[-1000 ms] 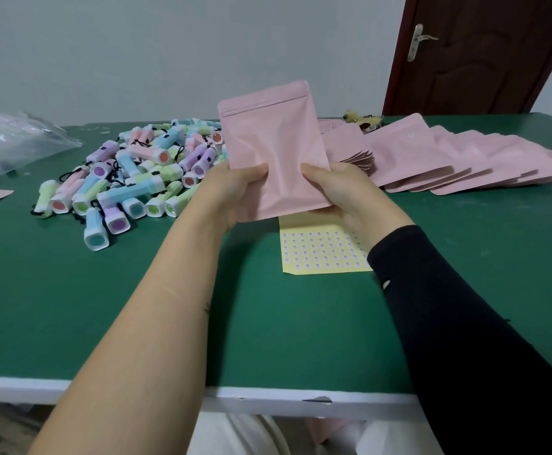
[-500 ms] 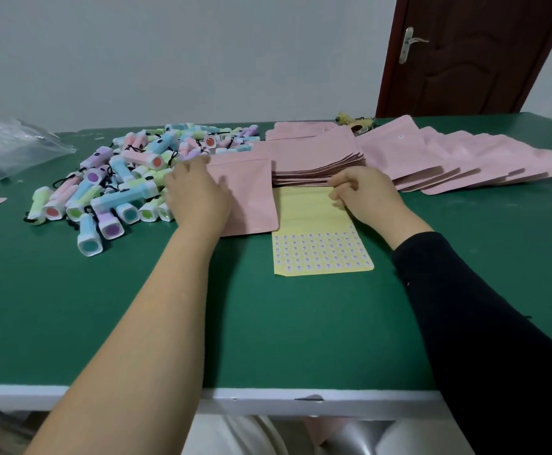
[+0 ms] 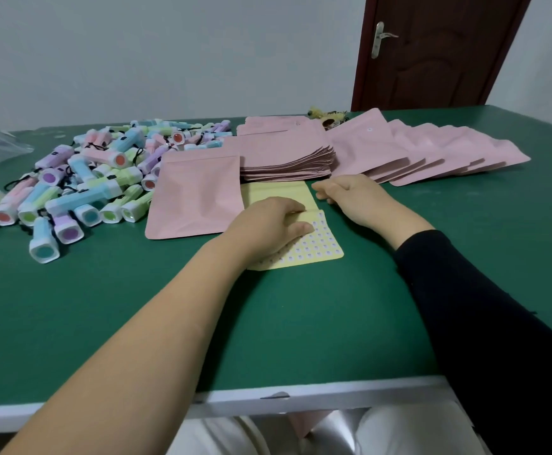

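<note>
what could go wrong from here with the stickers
The left hand lies across the sticker sheet, so stickers under it might crease or lift by accident. The right hand sits curled at the sheet's far edge; a tug there might skew the sheet. The pink pouch beside it lies loose and might slide.

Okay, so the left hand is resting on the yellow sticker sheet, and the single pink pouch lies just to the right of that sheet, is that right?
Not quite. The left hand does rest on the yellow sticker sheet, but the single pink pouch lies just to the left of that sheet, as the head view shows.
</note>
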A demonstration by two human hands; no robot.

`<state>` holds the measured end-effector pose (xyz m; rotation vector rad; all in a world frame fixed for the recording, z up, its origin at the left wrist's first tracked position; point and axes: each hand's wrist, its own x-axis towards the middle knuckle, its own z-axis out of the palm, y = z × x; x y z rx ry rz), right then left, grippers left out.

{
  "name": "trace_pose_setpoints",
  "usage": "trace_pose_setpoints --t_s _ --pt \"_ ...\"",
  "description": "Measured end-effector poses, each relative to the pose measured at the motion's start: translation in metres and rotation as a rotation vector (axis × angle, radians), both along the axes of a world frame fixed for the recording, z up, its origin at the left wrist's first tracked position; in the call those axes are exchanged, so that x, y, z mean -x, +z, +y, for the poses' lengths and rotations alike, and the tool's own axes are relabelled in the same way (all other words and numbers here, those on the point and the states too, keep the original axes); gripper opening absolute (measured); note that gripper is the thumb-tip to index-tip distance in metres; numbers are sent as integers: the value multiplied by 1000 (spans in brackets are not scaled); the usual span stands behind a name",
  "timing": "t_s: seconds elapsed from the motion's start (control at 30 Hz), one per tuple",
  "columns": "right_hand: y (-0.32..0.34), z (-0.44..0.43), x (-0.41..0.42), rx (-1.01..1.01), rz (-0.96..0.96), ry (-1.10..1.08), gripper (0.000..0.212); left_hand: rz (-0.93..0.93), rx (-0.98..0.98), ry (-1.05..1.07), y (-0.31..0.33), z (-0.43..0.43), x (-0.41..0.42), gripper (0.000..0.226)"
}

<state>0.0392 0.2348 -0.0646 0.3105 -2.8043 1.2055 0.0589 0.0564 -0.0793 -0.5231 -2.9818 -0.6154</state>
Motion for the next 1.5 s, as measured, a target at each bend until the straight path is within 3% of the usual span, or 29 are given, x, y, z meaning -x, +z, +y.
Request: trace_pose_setpoints --t_s 0.1,0.23,0.33,0.6,0.8,1.5 --pt "1 1 0 24 -17 20 33 5 -23 23 -1 -1 0 48" --pt "2 9 -3 -13 -34 91 16 0 -76 56 -1 -3 1 43" --pt "2 11 -5 -25 -69 136 22 14 -120 72 -1 -4 1 38" --pt "-2 4 -7 -78 28 96 7 38 -150 87 -3 -3 1 19" --pt "-1 4 -8 -78 34 101 14 54 -203 87 -3 -5 0 9" --pt "2 6 -10 79 -11 100 15 66 -193 101 -3 -4 0 11"
